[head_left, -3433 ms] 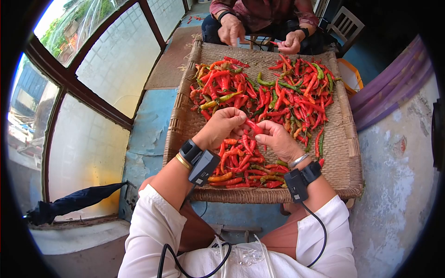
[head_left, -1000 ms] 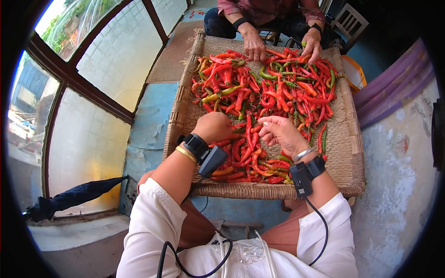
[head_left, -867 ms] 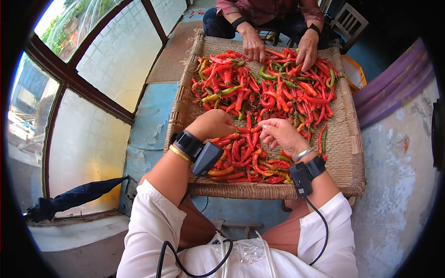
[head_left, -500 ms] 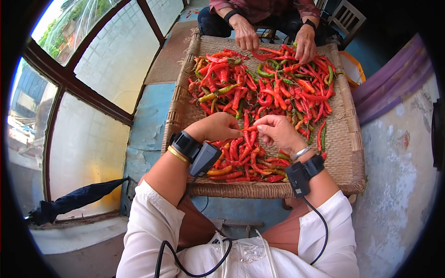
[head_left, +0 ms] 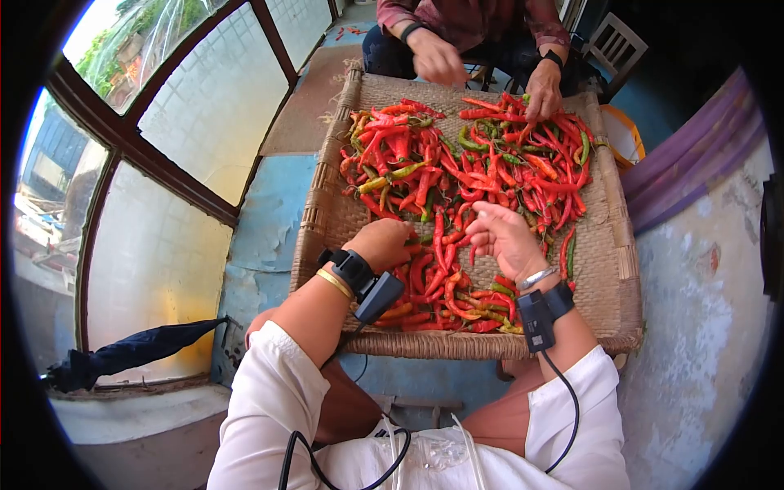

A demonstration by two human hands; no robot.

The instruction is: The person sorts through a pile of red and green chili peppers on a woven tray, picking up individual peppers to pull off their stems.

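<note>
Red, orange and green chili peppers (head_left: 490,167) lie heaped on a woven tray (head_left: 604,269). A nearer group of peppers (head_left: 425,286) lies by the tray's front edge. My left hand (head_left: 381,243) is over the left side of this group, back of the hand up; its fingertips are hidden among peppers, and what they hold cannot be made out. To the right, my right hand (head_left: 502,237) is raised over the peppers with its fingers apart and nothing in it. Both wrists wear black devices.
Across the tray sits another person, one hand (head_left: 543,90) touching the far peppers, the other hand (head_left: 438,59) above the far edge. Windows (head_left: 188,122) and a folded dark umbrella (head_left: 139,351) stand left. A purple curtain (head_left: 694,163) and a white chair (head_left: 616,42) are right.
My hands have moved apart, the left one to the left and down, the right one to the right and open. The other person's left-side hand has lifted from the peppers.
</note>
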